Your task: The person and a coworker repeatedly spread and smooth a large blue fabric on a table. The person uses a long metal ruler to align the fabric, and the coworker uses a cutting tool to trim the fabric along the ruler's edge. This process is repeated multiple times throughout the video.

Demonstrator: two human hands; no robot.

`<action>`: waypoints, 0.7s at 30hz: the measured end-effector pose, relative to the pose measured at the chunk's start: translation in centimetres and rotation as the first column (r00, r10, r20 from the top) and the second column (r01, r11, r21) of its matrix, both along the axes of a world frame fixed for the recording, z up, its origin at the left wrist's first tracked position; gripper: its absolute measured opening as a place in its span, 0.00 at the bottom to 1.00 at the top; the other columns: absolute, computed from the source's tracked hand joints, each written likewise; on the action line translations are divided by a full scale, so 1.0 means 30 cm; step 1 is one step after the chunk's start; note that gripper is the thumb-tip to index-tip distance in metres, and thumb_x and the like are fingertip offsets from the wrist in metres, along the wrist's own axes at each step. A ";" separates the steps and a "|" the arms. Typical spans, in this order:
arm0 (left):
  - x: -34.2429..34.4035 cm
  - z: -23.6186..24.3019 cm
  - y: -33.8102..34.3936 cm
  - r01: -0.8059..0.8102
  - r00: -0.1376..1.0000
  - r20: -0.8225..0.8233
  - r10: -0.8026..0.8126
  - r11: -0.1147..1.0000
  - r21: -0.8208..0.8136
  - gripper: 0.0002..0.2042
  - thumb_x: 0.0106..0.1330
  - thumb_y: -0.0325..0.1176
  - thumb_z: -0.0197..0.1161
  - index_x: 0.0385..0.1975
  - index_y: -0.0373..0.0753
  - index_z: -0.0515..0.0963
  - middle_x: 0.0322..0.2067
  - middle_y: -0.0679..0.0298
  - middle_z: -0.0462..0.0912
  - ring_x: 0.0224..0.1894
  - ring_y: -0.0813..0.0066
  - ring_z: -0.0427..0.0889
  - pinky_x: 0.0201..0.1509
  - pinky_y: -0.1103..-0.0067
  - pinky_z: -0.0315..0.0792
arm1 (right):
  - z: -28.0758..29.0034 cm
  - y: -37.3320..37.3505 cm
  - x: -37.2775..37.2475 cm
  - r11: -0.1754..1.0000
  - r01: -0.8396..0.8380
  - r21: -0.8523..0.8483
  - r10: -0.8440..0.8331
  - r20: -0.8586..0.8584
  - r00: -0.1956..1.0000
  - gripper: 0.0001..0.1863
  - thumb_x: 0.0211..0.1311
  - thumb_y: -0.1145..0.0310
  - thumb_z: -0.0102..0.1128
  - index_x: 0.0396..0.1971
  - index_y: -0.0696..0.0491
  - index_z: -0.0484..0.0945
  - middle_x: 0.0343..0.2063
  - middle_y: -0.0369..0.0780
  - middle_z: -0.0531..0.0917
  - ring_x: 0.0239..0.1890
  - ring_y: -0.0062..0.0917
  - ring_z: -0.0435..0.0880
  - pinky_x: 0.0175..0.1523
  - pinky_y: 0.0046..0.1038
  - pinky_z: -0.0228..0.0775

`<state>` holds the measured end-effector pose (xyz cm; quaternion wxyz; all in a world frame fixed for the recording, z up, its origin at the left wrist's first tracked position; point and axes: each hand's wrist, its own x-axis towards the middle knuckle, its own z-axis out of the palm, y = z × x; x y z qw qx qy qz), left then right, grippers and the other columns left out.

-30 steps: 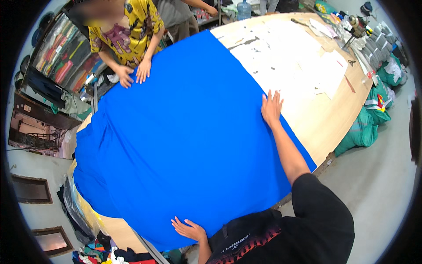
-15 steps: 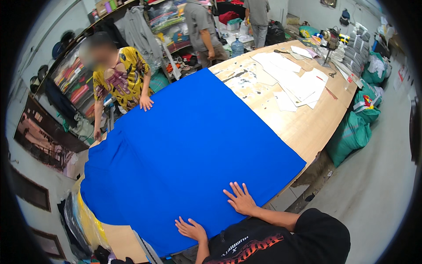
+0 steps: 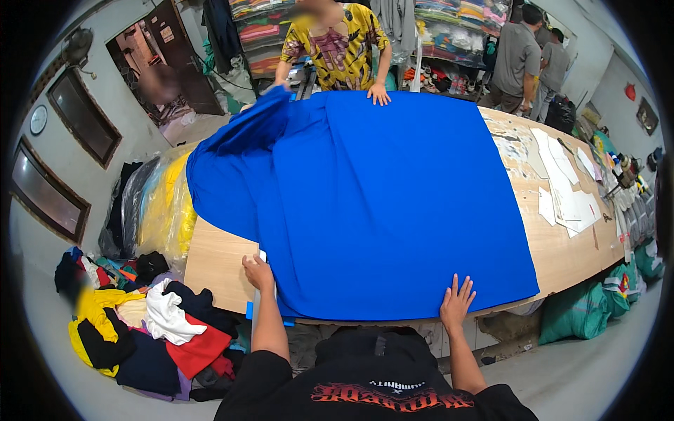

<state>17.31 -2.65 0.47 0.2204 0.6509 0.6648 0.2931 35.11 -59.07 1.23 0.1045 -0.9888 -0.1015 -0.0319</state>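
A large blue cloth [image 3: 393,203] lies in layers over the wooden table, with folds running through its left part. My right hand [image 3: 458,302] rests flat on its near edge toward the right corner, fingers spread. My left hand [image 3: 260,272] is at the cloth's near left edge, fingers curled on a pale narrow bar [image 3: 263,255] beside the cloth; the arm hides part of this bar. Across the table, a person in a yellow patterned shirt [image 3: 361,52] lifts the far left part of the cloth with one hand and presses the other on its far edge.
White paper pattern pieces [image 3: 565,189] and scissors lie on the table [image 3: 516,168] at the right. Piled clothes [image 3: 158,337] sit on the floor at left, near plastic-wrapped yellow bundles [image 3: 165,203]. Green sacks [image 3: 576,312] stand at right. Two more people are behind.
My view has swung left. My left hand has left the cloth's surface for the bar at its edge; my right hand stays on the cloth. The other person has raised the cloth's far left part.
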 end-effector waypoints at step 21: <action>0.113 -0.081 0.252 -0.173 0.816 0.518 0.256 0.964 -0.204 0.28 0.82 0.48 0.48 0.62 0.23 0.74 0.59 0.37 0.80 0.60 0.43 0.80 0.67 0.62 0.72 | -0.017 0.154 -0.217 0.971 0.239 0.020 -0.231 -0.188 0.955 0.33 0.82 0.52 0.38 0.82 0.40 0.49 0.82 0.50 0.42 0.83 0.47 0.37 0.81 0.59 0.29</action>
